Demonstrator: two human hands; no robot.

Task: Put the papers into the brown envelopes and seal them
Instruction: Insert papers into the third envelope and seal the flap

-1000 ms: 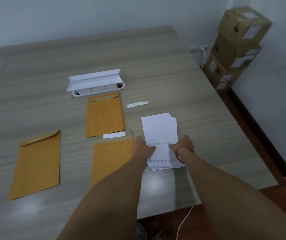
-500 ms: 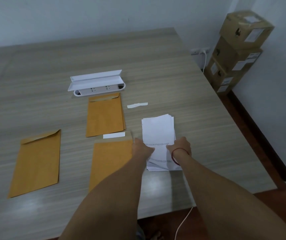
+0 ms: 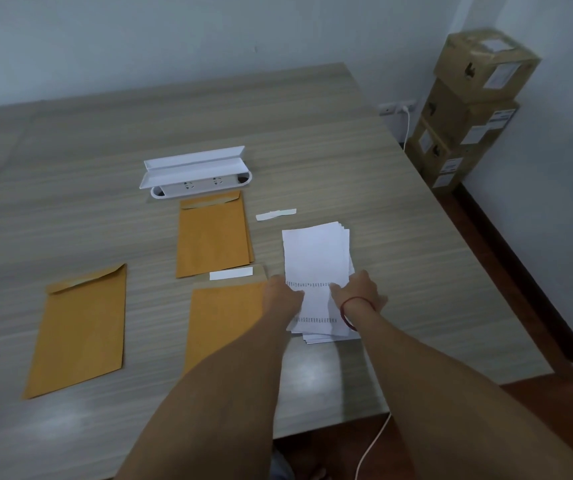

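- Here, a slightly fanned stack of white papers [image 3: 316, 258], rectangular and printed with dotted rows, is seen lying flat near the right edge of the wood-grain table [image 3: 312, 133].
- The left hand [image 3: 283, 294] and right hand [image 3: 361, 292] are laid on the stack's two sides, apart; whether sheets are pinched cannot be told.
- A smooth brown envelope [image 3: 222, 323], just left of the stack, is partly hidden by the left forearm.

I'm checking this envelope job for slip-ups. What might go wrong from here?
The paper stack is fanned unevenly, so the left hand and right hand at its sides may lift several sheets together. The left forearm passes over the nearest envelope and could drag it askew.
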